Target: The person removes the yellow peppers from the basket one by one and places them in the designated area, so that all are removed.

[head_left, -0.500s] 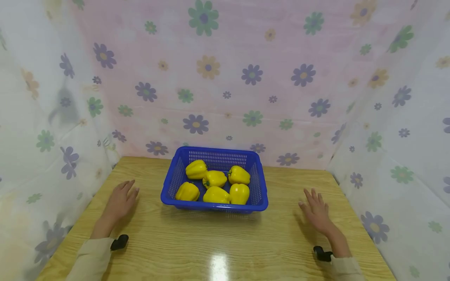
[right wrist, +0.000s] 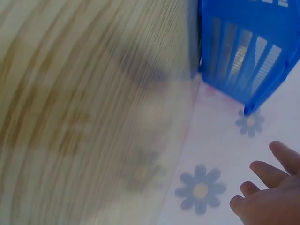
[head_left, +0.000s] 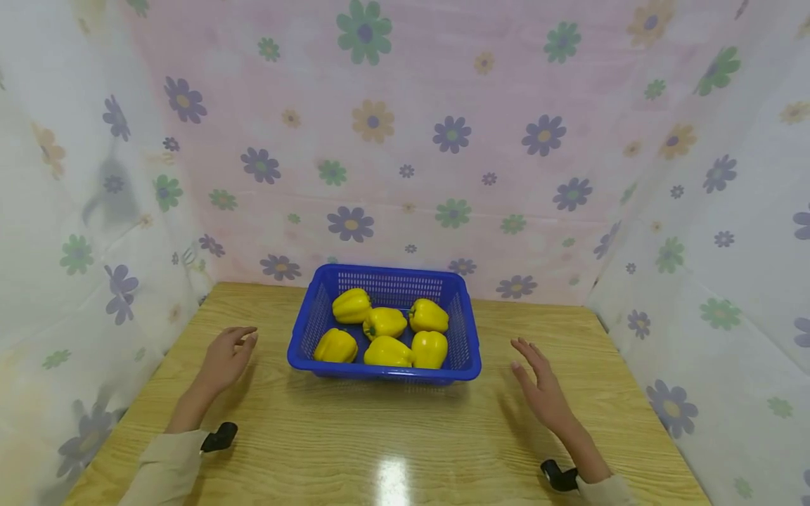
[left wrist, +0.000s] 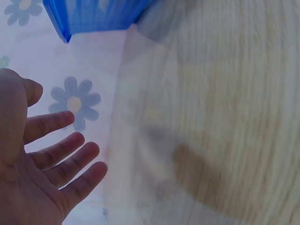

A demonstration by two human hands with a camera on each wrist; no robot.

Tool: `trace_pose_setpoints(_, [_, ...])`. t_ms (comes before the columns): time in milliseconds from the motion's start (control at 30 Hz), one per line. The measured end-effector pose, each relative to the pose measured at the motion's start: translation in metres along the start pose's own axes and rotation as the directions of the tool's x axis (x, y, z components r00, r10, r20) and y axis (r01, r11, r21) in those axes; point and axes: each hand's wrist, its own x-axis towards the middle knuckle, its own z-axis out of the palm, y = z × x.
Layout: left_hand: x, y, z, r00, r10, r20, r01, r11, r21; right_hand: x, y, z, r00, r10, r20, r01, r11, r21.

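A blue basket (head_left: 304, 316) sits on the wooden desk (head_left: 342, 436), and six yellow bell peppers (head_left: 389, 351) lie inside it: three along its near side, two toward its far corners and one close to its middle. The left hand (head_left: 228, 360) is to the left of the basket, apart from it, its fingers loosely bent and holding nothing. The right hand (head_left: 545, 390) is to the basket's right, also apart from it, with fingers extended and nothing in its grasp. Each wrist, on the near side of the basket, carries a small black device (head_left: 219, 437) beside a beige sleeve (head_left: 166, 467). Behind the basket hangs a pink flowered cloth (head_left: 405, 228).
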Motion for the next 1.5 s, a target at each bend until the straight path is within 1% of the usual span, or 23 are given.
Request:
trace_pose_setpoints(67, [0.002,0.004,0.001,1.0,0.003,-0.006,-0.003,1.0,-0.016,0.001,-0.006,0.006,0.999,-0.029,-0.022,0.029,1.0,-0.002])
trace_pose_setpoints(167, [0.003,0.011,0.002,1.0,-0.023,0.011,0.023,0.998,-0.059,0.005,-0.017,0.013,0.997,-0.064,-0.047,0.064,0.998,-0.007])
trace_pose_setpoints(233, [0.005,0.015,0.003,0.998,-0.047,0.042,0.052,0.991,-0.121,0.007,-0.024,0.017,0.996,-0.073,-0.05,0.072,0.997,-0.009])
trace_pose_setpoints(333, [0.007,0.021,0.006,0.993,-0.075,0.096,0.097,0.964,-0.247,0.012,-0.034,0.02,0.996,-0.081,-0.031,0.08,0.997,-0.005])
trace_pose_setpoints(433, [0.01,0.026,0.008,0.985,-0.095,0.143,0.144,0.911,-0.385,0.019,-0.042,0.023,0.995,-0.102,-0.005,0.102,0.995,0.014])
trace_pose_setpoints(500, [0.012,0.03,0.01,0.978,-0.111,0.175,0.181,0.87,-0.459,0.026,-0.049,0.024,0.993,-0.115,0.008,0.114,0.993,0.028])
trace_pose_setpoints(600, [0.016,0.037,0.013,0.962,-0.141,0.232,0.249,0.801,-0.545,0.038,-0.059,0.025,0.991,-0.128,0.034,0.126,0.99,0.071])
trace_pose_setpoints(633, [0.018,0.039,0.014,0.957,-0.151,0.248,0.269,0.781,-0.563,0.041,-0.063,0.025,0.991,-0.128,0.042,0.124,0.989,0.079])
trace_pose_setpoints(733, [0.024,0.043,0.019,0.944,-0.155,0.292,0.308,0.731,-0.609,0.054,-0.074,0.029,0.988,-0.141,0.07,0.133,0.986,0.1])
trace_pose_setpoints(833, [0.028,0.046,0.024,0.934,-0.16,0.319,0.339,0.677,-0.653,0.065,-0.085,0.033,0.984,-0.148,0.099,0.138,0.986,0.094])
trace_pose_setpoints(900, [0.03,0.048,0.026,0.931,-0.16,0.328,0.351,0.643,-0.681,0.074,-0.092,0.035,0.981,-0.149,0.122,0.138,0.986,0.091])
trace_pose_setpoints(1033, [0.03,0.051,0.029,0.932,-0.159,0.326,0.354,0.598,-0.72,0.09,-0.102,0.037,0.977,-0.136,0.164,0.125,0.989,0.075])
trace_pose_setpoints(1133, [0.031,0.053,0.031,0.934,-0.166,0.315,0.351,0.578,-0.737,0.103,-0.107,0.039,0.974,-0.119,0.192,0.103,0.991,0.09])
trace_pose_setpoints(1200, [0.033,0.054,0.032,0.934,-0.181,0.307,0.354,0.575,-0.738,0.11,-0.109,0.04,0.97,-0.112,0.216,0.091,0.99,0.105])
trace_pose_setpoints(1233, [0.033,0.055,0.032,0.934,-0.186,0.305,0.355,0.577,-0.736,0.114,-0.109,0.042,0.968,-0.109,0.227,0.085,0.99,0.113])
trace_pose_setpoints(1333, [0.034,0.059,0.034,0.932,-0.208,0.297,0.361,0.594,-0.719,0.125,-0.107,0.046,0.96,-0.105,0.258,0.078,0.99,0.114])
trace_pose_setpoints(1433, [0.036,0.061,0.036,0.933,-0.213,0.29,0.359,0.605,-0.711,0.135,-0.105,0.051,0.955,-0.105,0.278,0.076,0.99,0.115])
trace_pose_setpoints(1500, [0.038,0.063,0.036,0.934,-0.212,0.289,0.358,0.601,-0.715,0.141,-0.105,0.054,0.951,-0.107,0.289,0.078,0.991,0.111])
